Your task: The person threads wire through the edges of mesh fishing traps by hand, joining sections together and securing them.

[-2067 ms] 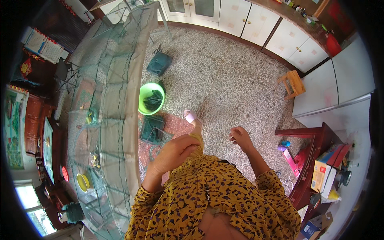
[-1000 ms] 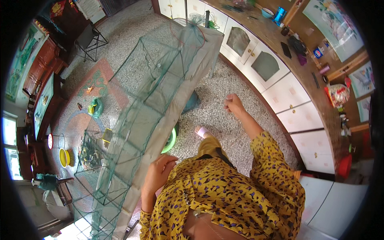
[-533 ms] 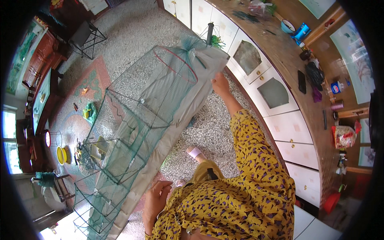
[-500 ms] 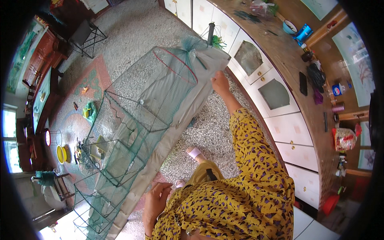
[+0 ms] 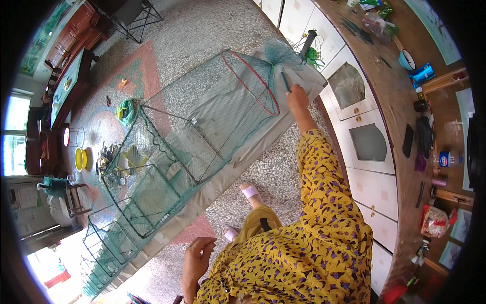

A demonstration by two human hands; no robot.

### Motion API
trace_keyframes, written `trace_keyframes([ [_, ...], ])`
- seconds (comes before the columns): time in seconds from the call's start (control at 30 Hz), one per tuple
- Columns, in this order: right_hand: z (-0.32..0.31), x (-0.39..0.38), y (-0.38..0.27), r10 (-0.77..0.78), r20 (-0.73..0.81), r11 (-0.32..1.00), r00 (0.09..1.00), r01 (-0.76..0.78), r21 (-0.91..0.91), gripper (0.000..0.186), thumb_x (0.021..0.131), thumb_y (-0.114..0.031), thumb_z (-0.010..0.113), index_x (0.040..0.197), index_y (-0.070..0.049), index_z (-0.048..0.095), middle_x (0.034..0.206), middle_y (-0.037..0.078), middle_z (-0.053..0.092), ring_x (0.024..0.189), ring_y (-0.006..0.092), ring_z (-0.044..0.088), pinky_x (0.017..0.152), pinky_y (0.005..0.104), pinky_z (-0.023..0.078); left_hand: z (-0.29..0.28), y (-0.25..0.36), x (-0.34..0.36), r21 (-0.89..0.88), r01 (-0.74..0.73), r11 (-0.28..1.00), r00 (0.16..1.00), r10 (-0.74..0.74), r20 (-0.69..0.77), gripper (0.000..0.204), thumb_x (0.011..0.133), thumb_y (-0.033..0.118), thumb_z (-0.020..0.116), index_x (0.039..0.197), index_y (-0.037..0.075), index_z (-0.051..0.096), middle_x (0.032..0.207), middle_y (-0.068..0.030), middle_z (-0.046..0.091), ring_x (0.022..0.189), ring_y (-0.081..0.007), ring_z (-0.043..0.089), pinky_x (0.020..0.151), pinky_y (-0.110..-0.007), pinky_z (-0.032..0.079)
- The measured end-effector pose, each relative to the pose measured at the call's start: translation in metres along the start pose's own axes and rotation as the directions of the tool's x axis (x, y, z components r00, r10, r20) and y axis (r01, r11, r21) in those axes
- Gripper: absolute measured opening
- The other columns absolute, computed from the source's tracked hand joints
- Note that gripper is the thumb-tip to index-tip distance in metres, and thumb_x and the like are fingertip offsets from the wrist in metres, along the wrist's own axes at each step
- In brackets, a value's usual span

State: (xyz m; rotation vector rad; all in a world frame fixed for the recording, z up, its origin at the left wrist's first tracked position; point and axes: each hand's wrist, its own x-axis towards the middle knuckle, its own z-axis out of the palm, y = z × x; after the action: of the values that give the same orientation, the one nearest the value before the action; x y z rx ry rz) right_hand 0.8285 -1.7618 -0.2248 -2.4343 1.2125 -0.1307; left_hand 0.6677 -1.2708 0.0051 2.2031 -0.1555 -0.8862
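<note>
In the head view, a long green mesh net (image 5: 202,129) lay along a pale, cloth-covered surface (image 5: 311,81), running from the far right to the near left. Dark angular frames held much of its body open, and a red hoop (image 5: 252,95) sat towards the far end, where the mesh was gathered into a bunch. The right hand (image 5: 297,101) reached over the cloth there, its fingers at the near tip of a thin green stick (image 5: 284,81); whether they had closed on it could not be told. The left hand (image 5: 199,257) was close to the body, near the surface's edge, its fingers loosely bent and part open. White cabinets (image 5: 372,187) stood to the right, and a yellow basin (image 5: 80,159) to the left.
</note>
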Motion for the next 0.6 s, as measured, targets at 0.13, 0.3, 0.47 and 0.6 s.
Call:
trace_keyframes([
  [0.13, 0.013, -0.008, 0.013, -0.003, -0.081, 0.996, 0.997, 0.010, 0.086, 0.027, 0.080, -0.025, 0.066, 0.097, -0.005, 0.058, 0.092, 0.016, 0.063, 0.089, 0.0312, 0.062, 0.074, 0.0412, 0.048, 0.002, -0.001, -0.002, -0.018, -0.010, 1.000, 1.000, 0.010, -0.014, 0.013, 0.084, 0.000, 0.059, 0.096, 0.000, 0.064, 0.088, -0.0120, 0.064, 0.077, -0.0209, 0.064, 0.068, -0.030, 0.050],
  [0.3, -0.001, -0.116, 0.044, -0.072, 0.240, 0.799, 0.968, -0.088, 0.595, 0.025, 0.083, -0.024, 0.062, 0.093, -0.001, 0.058, 0.078, 0.012, 0.062, 0.074, 0.0237, 0.060, 0.067, 0.0367, 0.047, 0.005, -0.018, -0.009, -0.102, -0.058, 0.993, 0.998, 0.056, -0.021, 0.014, 0.086, 0.002, 0.057, 0.099, 0.001, 0.063, 0.088, -0.0116, 0.065, 0.077, -0.0181, 0.064, 0.067, -0.028, 0.050],
  [0.47, -0.022, -0.332, 0.036, -0.274, 0.637, 0.786, 0.720, -0.213, 0.580, 0.027, 0.087, -0.022, 0.058, 0.103, -0.001, 0.052, 0.095, 0.010, 0.059, 0.080, 0.0175, 0.056, 0.068, 0.0300, 0.048, 0.031, -0.079, -0.013, -0.487, -0.095, 0.868, 0.994, 0.060, -0.087, 0.023, 0.092, 0.011, 0.054, 0.112, -0.001, 0.055, 0.093, -0.0098, 0.061, 0.074, -0.0137, 0.060, 0.065, -0.026, 0.049],
  [0.6, -0.079, -0.411, -0.011, -0.539, 0.765, 0.822, 0.353, 0.020, 0.570, 0.025, 0.088, -0.023, 0.058, 0.105, -0.005, 0.054, 0.096, 0.011, 0.060, 0.089, 0.0205, 0.060, 0.073, 0.0341, 0.048, 0.041, -0.075, -0.030, -0.665, -0.106, 0.740, 0.991, 0.021, -0.134, 0.041, 0.093, 0.019, 0.054, 0.127, -0.001, 0.040, 0.103, -0.0093, 0.056, 0.073, -0.0119, 0.057, 0.062, -0.025, 0.048],
])
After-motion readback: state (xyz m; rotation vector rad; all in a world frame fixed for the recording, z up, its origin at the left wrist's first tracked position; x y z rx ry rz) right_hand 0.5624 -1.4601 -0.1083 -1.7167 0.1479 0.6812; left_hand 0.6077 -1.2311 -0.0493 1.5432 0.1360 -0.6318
